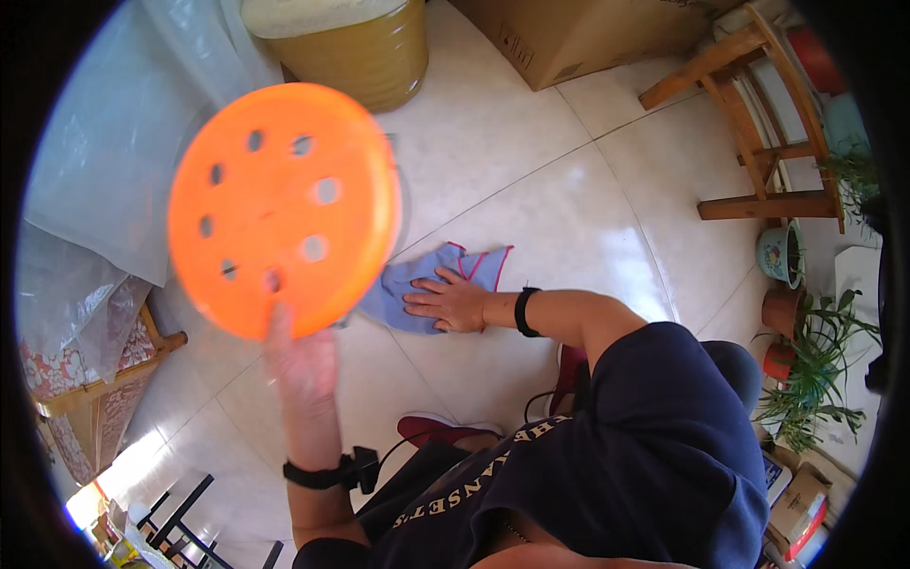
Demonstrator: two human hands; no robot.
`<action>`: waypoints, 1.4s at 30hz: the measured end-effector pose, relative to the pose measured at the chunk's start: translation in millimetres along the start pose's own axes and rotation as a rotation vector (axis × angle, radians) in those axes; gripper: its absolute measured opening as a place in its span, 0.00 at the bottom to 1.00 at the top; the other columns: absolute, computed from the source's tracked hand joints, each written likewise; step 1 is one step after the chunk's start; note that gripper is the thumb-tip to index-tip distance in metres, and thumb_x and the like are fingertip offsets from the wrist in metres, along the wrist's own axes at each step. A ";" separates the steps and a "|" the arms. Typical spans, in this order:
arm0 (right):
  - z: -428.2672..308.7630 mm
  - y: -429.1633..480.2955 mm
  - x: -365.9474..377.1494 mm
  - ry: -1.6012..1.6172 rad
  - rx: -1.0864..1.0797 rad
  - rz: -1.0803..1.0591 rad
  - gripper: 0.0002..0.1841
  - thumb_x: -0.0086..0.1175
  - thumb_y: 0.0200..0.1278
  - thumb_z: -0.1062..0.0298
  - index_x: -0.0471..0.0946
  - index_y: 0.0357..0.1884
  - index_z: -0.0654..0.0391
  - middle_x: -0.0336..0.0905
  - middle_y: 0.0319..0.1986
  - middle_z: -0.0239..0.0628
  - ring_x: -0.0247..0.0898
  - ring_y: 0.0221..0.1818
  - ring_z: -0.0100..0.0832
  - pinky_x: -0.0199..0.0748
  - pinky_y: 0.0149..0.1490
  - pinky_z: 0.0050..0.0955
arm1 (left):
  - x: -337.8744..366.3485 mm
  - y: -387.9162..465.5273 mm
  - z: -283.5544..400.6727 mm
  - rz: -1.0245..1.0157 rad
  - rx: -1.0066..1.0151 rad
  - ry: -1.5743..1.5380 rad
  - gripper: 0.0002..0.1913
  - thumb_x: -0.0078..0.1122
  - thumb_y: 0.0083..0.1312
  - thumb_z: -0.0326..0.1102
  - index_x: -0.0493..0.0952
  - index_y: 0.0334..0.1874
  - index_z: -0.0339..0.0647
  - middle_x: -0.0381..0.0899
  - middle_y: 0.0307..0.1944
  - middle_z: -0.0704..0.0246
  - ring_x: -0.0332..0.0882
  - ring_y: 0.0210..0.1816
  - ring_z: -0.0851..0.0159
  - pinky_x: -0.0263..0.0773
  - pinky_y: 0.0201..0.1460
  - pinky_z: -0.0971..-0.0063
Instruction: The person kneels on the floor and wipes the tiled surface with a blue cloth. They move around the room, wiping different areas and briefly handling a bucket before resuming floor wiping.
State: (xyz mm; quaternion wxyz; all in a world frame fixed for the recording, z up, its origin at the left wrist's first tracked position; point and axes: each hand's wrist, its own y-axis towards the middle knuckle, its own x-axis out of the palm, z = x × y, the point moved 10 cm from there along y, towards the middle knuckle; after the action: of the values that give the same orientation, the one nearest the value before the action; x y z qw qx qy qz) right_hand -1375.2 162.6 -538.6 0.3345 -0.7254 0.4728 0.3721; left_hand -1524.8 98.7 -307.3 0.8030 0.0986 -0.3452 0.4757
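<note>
My left hand (306,363) grips the near rim of a round orange plastic stool seat (266,213), raised above the floor. A ring of holes runs around its top, and one finger lies over the rim by the nearest hole. Motion blurs both the seat and this hand; the underside is hidden. Spread flat, my right hand (451,302) presses on a blue cloth (405,291) with red edging on the tiled floor (512,192). The seat covers the cloth's left end. Something grey on the floor shows just past the seat's right edge, mostly hidden.
A yellow-brown container (355,53) and a cardboard box (569,43) stand ahead. Clear plastic sheeting (142,128) hangs at left above a floral-upholstered wooden seat (92,384). On the right are a wooden stool (768,203) and potted plants (810,370). My red shoes (441,427) are below.
</note>
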 end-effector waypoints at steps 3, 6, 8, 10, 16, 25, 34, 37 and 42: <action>5.0 -12.3 1.0 0.014 0.065 -0.014 0.33 0.50 0.63 0.52 0.57 0.71 0.42 0.48 0.72 0.25 0.38 0.74 0.34 0.36 0.73 0.51 | 50.8 5.8 -73.8 -0.075 -0.174 -0.100 0.27 0.52 0.67 0.26 0.59 0.69 0.42 0.62 0.67 0.67 0.60 0.68 0.61 0.59 0.70 0.55; 4.8 -8.4 -1.0 0.045 0.039 0.118 0.30 0.50 0.62 0.53 0.64 0.67 0.45 0.58 0.68 0.30 0.48 0.71 0.38 0.40 0.72 0.52 | 89.8 17.3 -134.5 -0.205 -0.265 -0.253 0.27 0.52 0.67 0.23 0.59 0.68 0.43 0.64 0.66 0.67 0.62 0.67 0.62 0.61 0.69 0.55; 0.7 -3.0 -6.3 0.184 0.034 0.066 0.27 0.50 0.61 0.54 0.69 0.63 0.47 0.66 0.63 0.35 0.56 0.67 0.41 0.46 0.70 0.50 | 106.0 26.1 -163.2 -0.285 -0.292 -0.307 0.27 0.54 0.66 0.24 0.61 0.68 0.42 0.65 0.65 0.66 0.64 0.66 0.62 0.61 0.69 0.57; -1.7 1.1 -10.3 0.240 0.036 0.164 0.23 0.49 0.61 0.55 0.74 0.58 0.48 0.72 0.58 0.39 0.63 0.62 0.44 0.51 0.68 0.49 | 122.6 41.2 -187.3 -0.319 -0.296 -0.282 0.28 0.58 0.65 0.28 0.61 0.67 0.39 0.68 0.63 0.65 0.67 0.64 0.61 0.65 0.66 0.59; 23.4 21.0 56.5 0.351 0.148 -0.204 0.22 0.48 0.61 0.53 0.75 0.55 0.49 0.73 0.57 0.41 0.64 0.62 0.43 0.57 0.65 0.46 | 174.6 92.5 -205.0 -0.501 -0.357 -0.283 0.19 0.58 0.67 0.32 0.70 0.59 0.41 0.72 0.58 0.69 0.70 0.60 0.66 0.68 0.61 0.68; 12.3 -0.6 16.8 -0.018 0.174 -0.129 0.24 0.43 0.66 0.53 0.71 0.60 0.51 0.63 0.65 0.37 0.45 0.72 0.41 0.36 0.72 0.56 | 60.9 58.9 -216.4 -0.340 -0.339 0.494 0.24 0.65 0.62 0.41 0.72 0.59 0.44 0.76 0.53 0.68 0.74 0.54 0.68 0.72 0.56 0.70; 46.5 95.9 -49.2 1.087 0.152 0.557 0.25 0.43 0.68 0.66 0.60 0.67 0.55 0.71 0.57 0.47 0.67 0.60 0.43 0.60 0.64 0.39 | -159.5 -18.4 -164.6 0.205 0.279 1.239 0.22 0.54 0.62 0.29 0.67 0.60 0.35 0.68 0.57 0.52 0.67 0.58 0.51 0.64 0.61 0.60; 95.2 98.5 -75.7 1.013 0.312 0.678 0.21 0.43 0.67 0.71 0.65 0.63 0.56 0.76 0.51 0.46 0.74 0.52 0.39 0.70 0.55 0.29 | -131.3 -1.6 -174.5 0.258 0.427 1.558 0.29 0.55 0.61 0.32 0.61 0.65 0.34 0.61 0.64 0.47 0.59 0.64 0.43 0.52 0.69 0.55; 168.3 73.6 -117.4 0.565 0.364 0.817 0.22 0.44 0.63 0.75 0.66 0.62 0.58 0.76 0.49 0.46 0.73 0.53 0.40 0.68 0.58 0.35 | -104.7 34.4 -207.5 0.208 0.035 1.824 0.37 0.58 0.62 0.48 0.58 0.70 0.37 0.49 0.72 0.50 0.43 0.73 0.44 0.39 0.73 0.50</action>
State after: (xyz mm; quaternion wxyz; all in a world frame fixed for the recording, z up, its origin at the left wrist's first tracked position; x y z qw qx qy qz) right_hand -1514.0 330.5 -532.0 0.1425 -0.4840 0.8457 0.1741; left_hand -1490.3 145.1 -535.0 0.7157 -0.3346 0.4223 0.4444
